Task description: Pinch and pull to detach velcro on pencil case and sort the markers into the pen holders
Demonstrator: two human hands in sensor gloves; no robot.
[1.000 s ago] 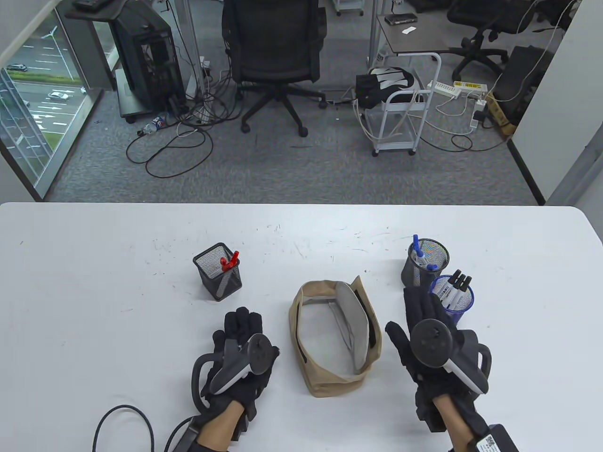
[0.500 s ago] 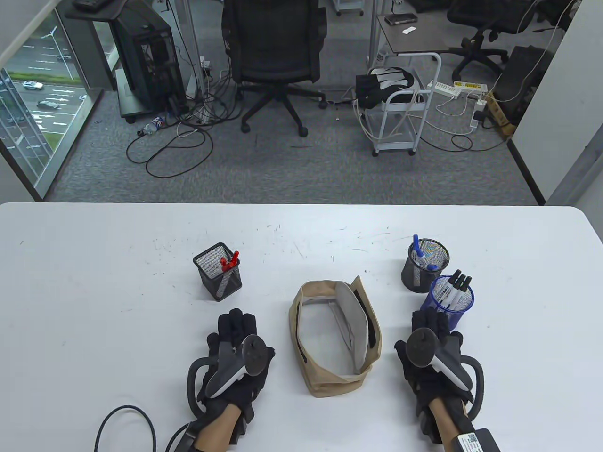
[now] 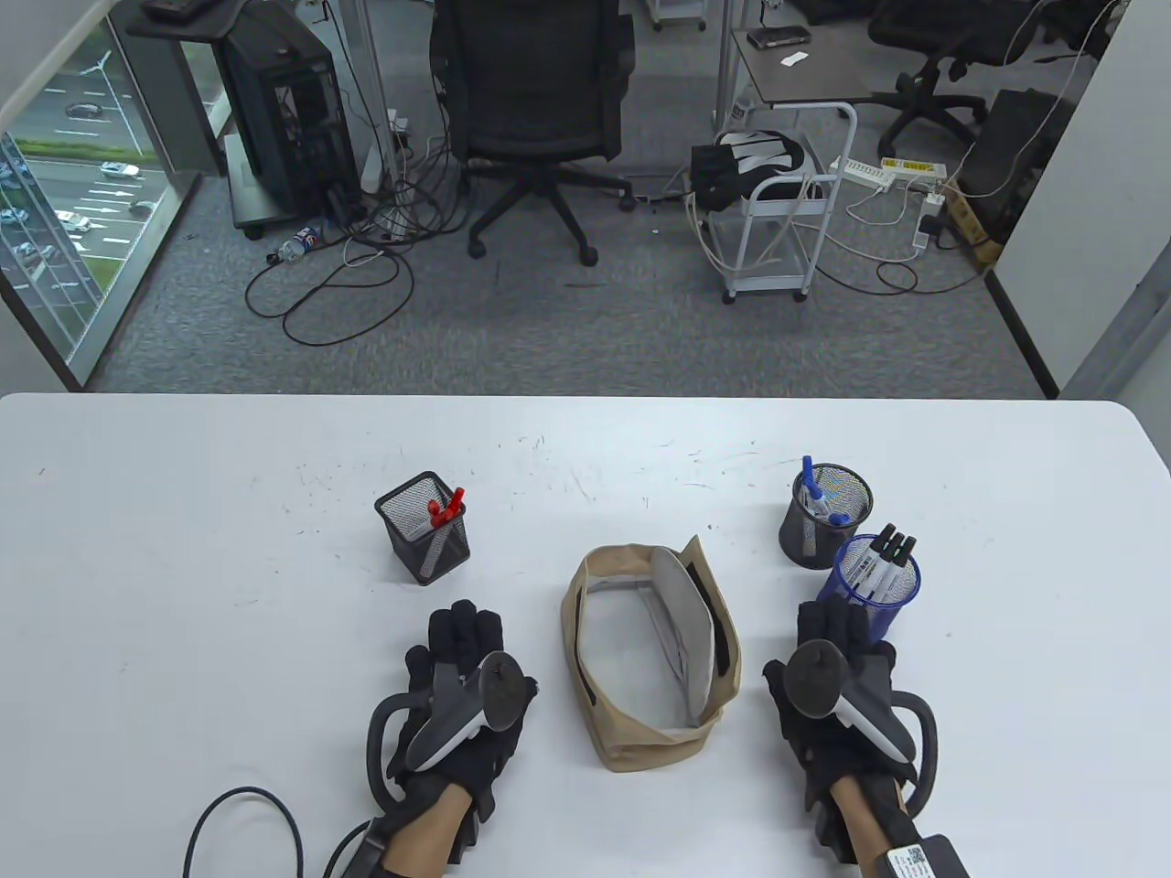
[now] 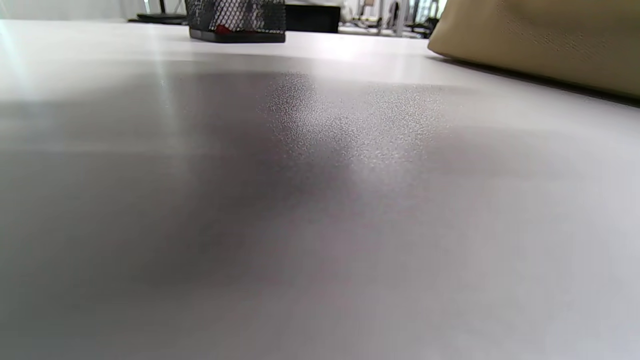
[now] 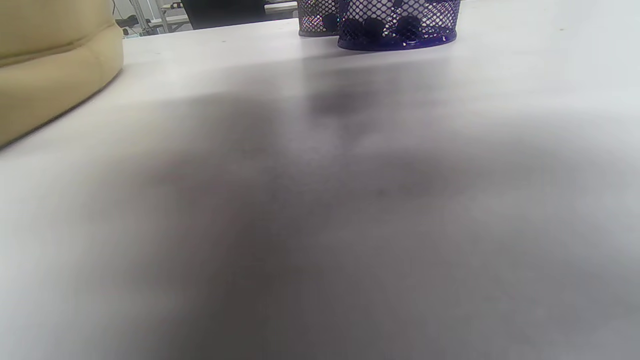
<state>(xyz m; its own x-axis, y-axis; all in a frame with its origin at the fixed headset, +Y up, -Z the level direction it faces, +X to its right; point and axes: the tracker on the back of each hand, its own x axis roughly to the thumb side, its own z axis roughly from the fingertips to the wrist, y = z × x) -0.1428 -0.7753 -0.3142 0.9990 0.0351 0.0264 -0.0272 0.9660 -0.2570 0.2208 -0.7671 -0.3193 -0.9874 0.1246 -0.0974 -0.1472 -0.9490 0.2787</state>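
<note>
The tan pencil case [image 3: 651,640] stands wide open in the middle of the table, its grey lining bare and no marker visible inside. A square black mesh holder [image 3: 423,529] to its left holds red markers. On the right, a round black mesh holder [image 3: 826,517] holds blue markers and a blue mesh holder [image 3: 874,585] holds black markers. My left hand [image 3: 462,640] rests flat on the table left of the case. My right hand [image 3: 832,636] rests flat to the case's right, just before the blue holder. Both hands hold nothing. The wrist views show only tabletop, the case's side [image 4: 540,40] and holder bases [image 5: 397,30].
A black cable [image 3: 242,823] loops on the table near the front left edge. Beyond the table's far edge stand an office chair [image 3: 535,119], a white cart [image 3: 778,229] and floor cables.
My right hand has drawn back from beside the round black holder toward the front edge and settled on the table. My left hand has barely shifted.
</note>
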